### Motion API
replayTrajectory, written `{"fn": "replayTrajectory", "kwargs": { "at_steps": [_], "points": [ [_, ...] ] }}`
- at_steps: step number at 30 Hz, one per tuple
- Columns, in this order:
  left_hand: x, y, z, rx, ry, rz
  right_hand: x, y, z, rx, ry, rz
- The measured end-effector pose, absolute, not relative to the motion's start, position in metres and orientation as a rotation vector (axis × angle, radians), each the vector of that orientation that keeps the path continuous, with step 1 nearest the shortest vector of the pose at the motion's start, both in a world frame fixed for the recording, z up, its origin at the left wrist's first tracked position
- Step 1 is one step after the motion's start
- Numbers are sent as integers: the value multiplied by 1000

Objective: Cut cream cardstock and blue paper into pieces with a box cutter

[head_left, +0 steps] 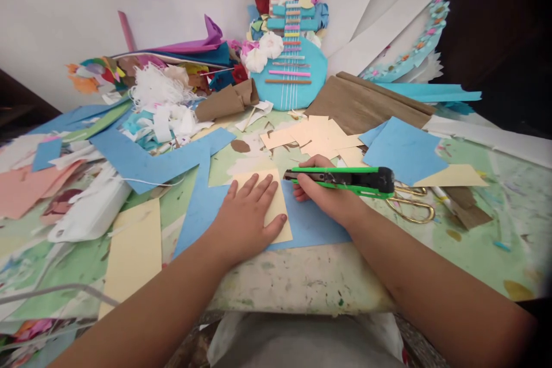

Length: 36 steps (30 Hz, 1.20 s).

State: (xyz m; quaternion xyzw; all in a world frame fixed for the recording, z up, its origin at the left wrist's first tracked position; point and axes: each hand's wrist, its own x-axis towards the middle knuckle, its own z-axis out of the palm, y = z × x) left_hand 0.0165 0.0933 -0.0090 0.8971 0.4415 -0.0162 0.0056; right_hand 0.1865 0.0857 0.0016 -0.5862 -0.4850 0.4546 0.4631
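My left hand (pixel 245 218) lies flat with fingers spread, pressing a cream paper piece (pixel 280 221) onto a larger sheet of blue paper (pixel 319 227). In my right hand (pixel 321 192) is a green and black utility knife (pixel 345 178), its tip pointing left beside the cream piece's right edge. Whether the tip touches the paper I cannot tell. Behind my right wrist lie gold-handled scissors (pixel 416 210), their blades hidden.
A white power strip (pixel 92 204) and paper scraps lie at left. Cream offcuts (pixel 321 135), a blue sheet (pixel 405 149) and brown paper (pixel 366 103) are further back. A turquoise paper guitar (pixel 288 77) leans on the wall.
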Motion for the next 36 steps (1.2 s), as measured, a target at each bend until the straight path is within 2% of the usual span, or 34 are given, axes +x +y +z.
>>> {"fn": "replayTrajectory", "kwargs": {
  "at_steps": [9, 23, 36],
  "points": [
    [18, 93, -8, 2783, 1406, -87, 193, 93, -22, -1432, -1471, 883],
    [19, 92, -4, 2774, 1409, -96, 189, 86, -13, -1448, -1641, 550],
    [20, 92, -3, 2743, 1401, -92, 188, 81, -8, -1547, -1634, 597]
  ]
}}
